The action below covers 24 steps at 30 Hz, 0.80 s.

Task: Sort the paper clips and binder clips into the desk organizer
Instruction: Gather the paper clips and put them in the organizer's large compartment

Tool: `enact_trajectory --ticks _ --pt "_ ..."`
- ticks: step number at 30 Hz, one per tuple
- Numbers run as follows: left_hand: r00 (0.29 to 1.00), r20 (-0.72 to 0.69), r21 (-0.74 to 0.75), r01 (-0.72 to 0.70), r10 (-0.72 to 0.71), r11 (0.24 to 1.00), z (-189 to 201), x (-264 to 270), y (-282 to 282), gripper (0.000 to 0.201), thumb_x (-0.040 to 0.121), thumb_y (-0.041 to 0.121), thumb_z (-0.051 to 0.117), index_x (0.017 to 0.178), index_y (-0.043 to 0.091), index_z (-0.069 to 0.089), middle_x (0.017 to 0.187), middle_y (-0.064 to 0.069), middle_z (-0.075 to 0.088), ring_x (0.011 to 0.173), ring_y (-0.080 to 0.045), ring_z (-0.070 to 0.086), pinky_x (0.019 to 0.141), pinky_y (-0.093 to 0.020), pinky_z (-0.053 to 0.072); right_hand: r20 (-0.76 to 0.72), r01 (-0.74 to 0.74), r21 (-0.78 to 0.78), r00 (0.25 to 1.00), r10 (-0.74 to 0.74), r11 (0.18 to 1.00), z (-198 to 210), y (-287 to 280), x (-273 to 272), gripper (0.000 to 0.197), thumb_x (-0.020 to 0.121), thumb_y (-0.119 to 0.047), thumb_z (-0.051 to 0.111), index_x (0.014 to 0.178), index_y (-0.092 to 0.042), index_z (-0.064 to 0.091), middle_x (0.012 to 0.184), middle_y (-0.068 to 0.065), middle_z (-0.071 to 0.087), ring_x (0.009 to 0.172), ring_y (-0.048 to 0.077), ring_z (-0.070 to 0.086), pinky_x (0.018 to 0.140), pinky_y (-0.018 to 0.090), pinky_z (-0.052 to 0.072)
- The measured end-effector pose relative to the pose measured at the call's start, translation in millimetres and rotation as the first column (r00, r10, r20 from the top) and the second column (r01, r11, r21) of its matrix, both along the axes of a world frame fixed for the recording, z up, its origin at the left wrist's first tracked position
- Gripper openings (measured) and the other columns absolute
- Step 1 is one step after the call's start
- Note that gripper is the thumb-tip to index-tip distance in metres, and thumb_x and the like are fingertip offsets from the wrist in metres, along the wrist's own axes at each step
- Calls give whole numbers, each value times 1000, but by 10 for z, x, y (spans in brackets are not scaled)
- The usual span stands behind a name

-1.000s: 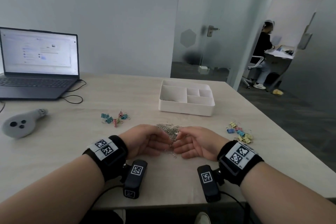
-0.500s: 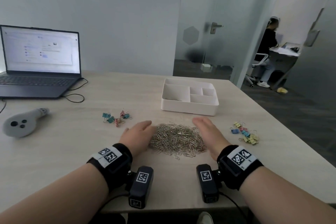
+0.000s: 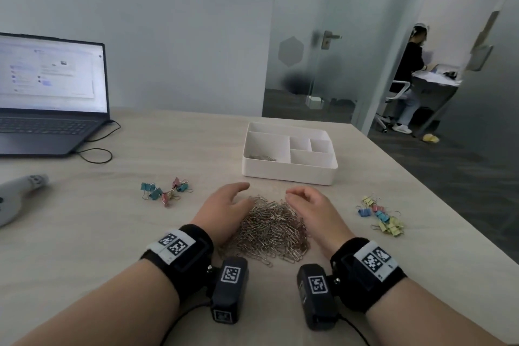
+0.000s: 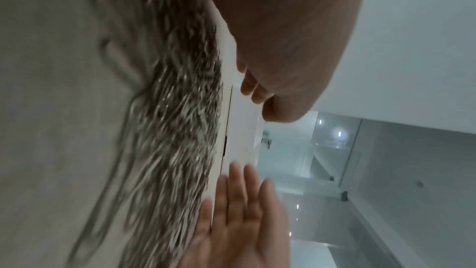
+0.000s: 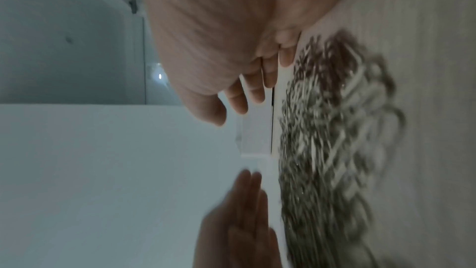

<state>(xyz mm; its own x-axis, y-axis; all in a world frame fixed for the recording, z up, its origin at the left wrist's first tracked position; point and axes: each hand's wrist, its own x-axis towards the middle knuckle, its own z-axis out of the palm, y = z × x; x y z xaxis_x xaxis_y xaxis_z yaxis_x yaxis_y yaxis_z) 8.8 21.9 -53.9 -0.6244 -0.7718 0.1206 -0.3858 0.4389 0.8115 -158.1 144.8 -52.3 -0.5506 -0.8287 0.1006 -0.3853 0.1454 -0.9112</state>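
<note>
Behind the pale wooden bench (image 3: 84,233) stand a grey wall and a glass partition with a door, and a person sits at another desk in the far room. On the bench, a heap of silver paper clips (image 3: 269,229) lies near the front edge, between the two hands. The left hand (image 3: 224,211) rests at the left side of the heap and the right hand (image 3: 311,211) at its right side; both have relaxed fingers, a little spread and gently bent, cupping the heap but pinching nothing.

I judge the paper clips to be light, stiff and slippery. They hook into each other, so a pinch would lift a tangled bunch and drop some. Scooping from both sides with cupped palms, low against the bench, looks safer.

The heap holds too many clips to count. The white desk organizer (image 3: 289,174) is one, just beyond the heap, with five compartments as far as I can see; a few paper clips already lie in its large left compartment. Binder clips form two groups: a left group (image 3: 165,191) of about six, in teal and pink, and a right group (image 3: 382,219) of about ten, in yellow, blue and pink. One laptop (image 3: 47,109) and one grey device (image 3: 16,194) are at the far left.
</note>
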Motion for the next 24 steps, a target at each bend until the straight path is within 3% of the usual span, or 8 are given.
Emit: enact_trajectory --ticks 2,4,6,8,12,16,24 --pt "993 121 -78 1 8 997 0 84 -135 57 84 62 53 136 38 51 135 19 49 127 -9 46 113 -45 33 -109 -48 129 992 62 991 15 40 -169 34 87 -55 65 114 -35 64 114 -13 65 110 9 60 96 33 49" --pt "967 254 -158 66 -24 985 -1 88 -239 78 71 81 45 136 39 49 141 18 47 129 -11 44 112 -50 32 -216 -95 262 964 155 960 39 9 -292 54 78 -63 70 124 -35 63 123 -14 58 114 7 55 96 31 46" --pt "924 379 -204 143 -56 968 -10 27 -271 93 61 91 36 138 40 47 143 14 44 132 -15 39 111 -50 30 -298 -135 353 922 248 926 74 -70 -332 70 71 -66 74 131 -34 61 128 -12 49 118 7 49 99 30 42" --pt "881 470 -232 181 -53 956 -25 -37 -269 94 61 91 39 140 41 45 141 14 42 132 -16 36 111 -46 28 -332 -168 420 886 323 892 90 -166 -322 78 65 -67 77 134 -36 58 126 -10 44 119 8 47 102 30 40" --pt "872 484 -272 223 -66 936 -36 -113 -262 69 74 77 53 135 45 49 128 13 46 121 -14 43 105 -39 33 -400 -212 455 819 411 865 58 -309 -282 63 69 -59 80 128 -41 62 116 -8 46 110 9 50 100 29 43" --pt "910 380 -244 272 -167 931 -30 -165 -255 42 83 61 59 122 46 60 113 13 53 106 -10 54 100 -38 42 -453 -234 411 787 420 881 52 -358 -235 46 77 -46 79 119 -34 69 107 -5 55 98 8 55 90 26 45" --pt "949 246 -233 256 -198 938 -20 -202 -286 23 88 40 66 107 28 72 102 9 63 96 -8 55 89 -27 43 -363 -187 244 892 268 952 15 -349 -295 7 82 -31 75 88 -32 74 85 -12 71 79 1 64 76 26 51"
